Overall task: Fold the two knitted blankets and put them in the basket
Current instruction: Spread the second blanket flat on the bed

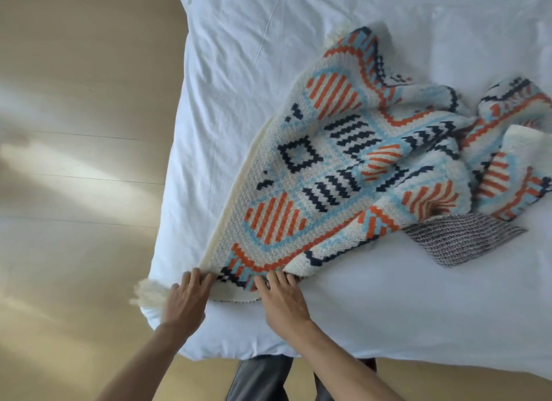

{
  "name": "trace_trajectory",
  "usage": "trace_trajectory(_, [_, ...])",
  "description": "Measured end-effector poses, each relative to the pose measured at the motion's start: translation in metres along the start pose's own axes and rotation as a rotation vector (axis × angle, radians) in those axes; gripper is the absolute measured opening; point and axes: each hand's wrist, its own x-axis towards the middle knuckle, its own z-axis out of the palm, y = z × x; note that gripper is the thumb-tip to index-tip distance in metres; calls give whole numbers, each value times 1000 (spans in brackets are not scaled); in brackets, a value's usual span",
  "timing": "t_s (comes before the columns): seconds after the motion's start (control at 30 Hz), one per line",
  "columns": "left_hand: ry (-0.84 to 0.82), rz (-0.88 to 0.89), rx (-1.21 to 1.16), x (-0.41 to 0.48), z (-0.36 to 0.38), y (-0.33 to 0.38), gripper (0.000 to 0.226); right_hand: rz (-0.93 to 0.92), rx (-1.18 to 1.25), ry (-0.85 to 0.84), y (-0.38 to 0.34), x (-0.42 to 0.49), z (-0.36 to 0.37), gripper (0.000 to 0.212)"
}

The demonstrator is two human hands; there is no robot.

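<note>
A knitted blanket (pixel 337 173) patterned in cream, light blue, orange and navy lies rumpled on the white bed (pixel 239 72). Its near corner reaches the bed's front left edge, and a cream tassel (pixel 143 291) hangs past that edge. My left hand (pixel 185 299) rests its fingertips on the cream border at this corner. A little to the right, my right hand (pixel 283 299) presses spread fingers on the blanket's near edge. A grey knitted blanket (pixel 460 239) pokes out from under the patterned one at the right. No basket is in view.
The bed's white sheet is wrinkled, with bare sheet behind and in front of the blankets. A light wooden floor (pixel 74 131) runs along the left side. My dark trouser legs (pixel 263 379) stand at the bed's near edge.
</note>
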Motion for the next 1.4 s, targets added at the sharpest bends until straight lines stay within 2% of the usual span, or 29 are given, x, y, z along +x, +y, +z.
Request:
trace_trajectory(0.1, [-50, -39, -36, 11, -7, 18, 55, -29, 82, 116, 9, -10, -9, 34])
trace_trajectory(0.17, [-50, 13, -57, 21, -5, 37, 55, -29, 95, 221, 21, -19, -18, 28])
trace_trajectory(0.33, [-39, 49, -315, 40, -15, 107, 50, 196, 97, 368, 80, -44, -40, 26])
trace_trajectory(0.43, [-20, 43, -468, 51, -27, 149, 49, 367, 72, 386, 125, -57, -48, 26])
trace_trajectory(0.5, [54, 0, -516, 56, -36, 170, 55, 425, 33, 383, 152, -63, -51, 30])
trace_trajectory(0.6, [219, -15, -389, 65, -42, 192, 65, 380, -55, 331, 184, -60, -52, 44])
trace_trajectory(0.67, [243, -10, -291, 71, -41, 202, 63, 315, -118, 246, 197, -53, -53, 48])
trace_trajectory(0.73, [237, -49, -294, 76, -40, 209, 59, 282, -180, 155, 203, -43, -54, 48])
trace_trajectory(0.8, [285, -95, -405, 79, -41, 213, 53, 274, -220, 123, 204, -34, -57, 42])
trace_trajectory(0.93, [369, -67, -546, 76, -44, 214, 36, 191, -230, 208, 211, -32, -63, 21])
trace_trajectory(1.0, [364, -28, -489, 72, -43, 211, 26, 120, -205, 287, 214, -47, -62, 11])
trace_trajectory(1.07, [352, 51, -399, 66, -39, 212, 21, 58, -174, 327, 220, -73, -55, 20])
trace_trajectory(1.13, [295, 152, -327, 59, -33, 222, 19, 33, -170, 279, 232, -105, -42, 31])
trace_trajectory(1.23, [136, 253, -332, 52, -23, 254, 22, 80, -178, 140, 256, -141, -28, 32])
trace_trajectory(1.33, [61, 184, -364, 56, -18, 277, 24, 82, -142, 95, 276, -156, -27, 23])
trace_trajectory(1.4, [54, 143, -371, 62, -18, 282, 23, 52, -142, 81, 288, -159, -31, 31])
